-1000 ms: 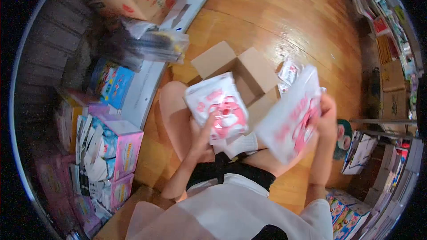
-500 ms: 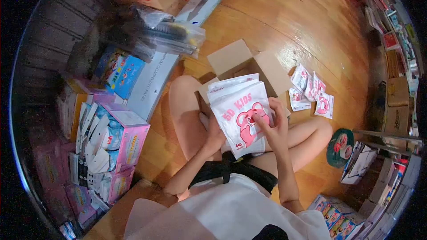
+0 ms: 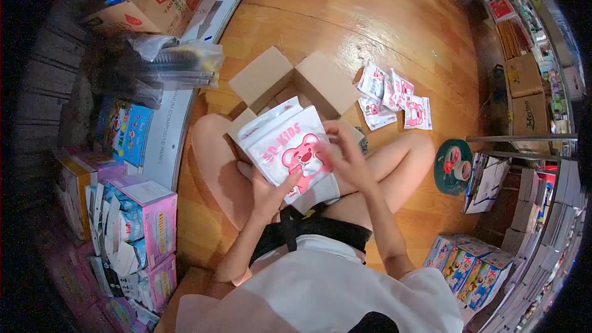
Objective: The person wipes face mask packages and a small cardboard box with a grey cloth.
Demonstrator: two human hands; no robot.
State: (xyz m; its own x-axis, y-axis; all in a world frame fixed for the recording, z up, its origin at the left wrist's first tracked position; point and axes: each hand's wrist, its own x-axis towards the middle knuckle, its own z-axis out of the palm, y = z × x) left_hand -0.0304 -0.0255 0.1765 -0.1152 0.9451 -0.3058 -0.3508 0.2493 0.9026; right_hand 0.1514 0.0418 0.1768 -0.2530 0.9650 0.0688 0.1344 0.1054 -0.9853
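Observation:
White packets (image 3: 280,148) printed with a pink bear and "5D KIDS" are stacked in my left hand (image 3: 271,191), its thumb pressed across the front one. My right hand (image 3: 348,160) is at the right edge of the stack, fingers apart and the thumb blurred over the print; contact with the packet is hard to make out. Behind the stack stands an open cardboard box (image 3: 327,83), flaps spread, its inside mostly hidden. More of the same packets (image 3: 394,98) lie in a loose pile on the wooden floor, right of the box.
A green round tray (image 3: 452,166) with tape rolls is by my right knee. Pink boxes of packets (image 3: 160,222) stack up on the left, near a panel ledge (image 3: 169,123) bearing a carton (image 3: 157,0). Shelves of goods (image 3: 524,74) line the right, with colourful boxes (image 3: 468,271) below.
My left thumb has come onto the front packet, while my right hand has loosened from its firm hold at the right edge. The view has shifted, so the surroundings appear further left.

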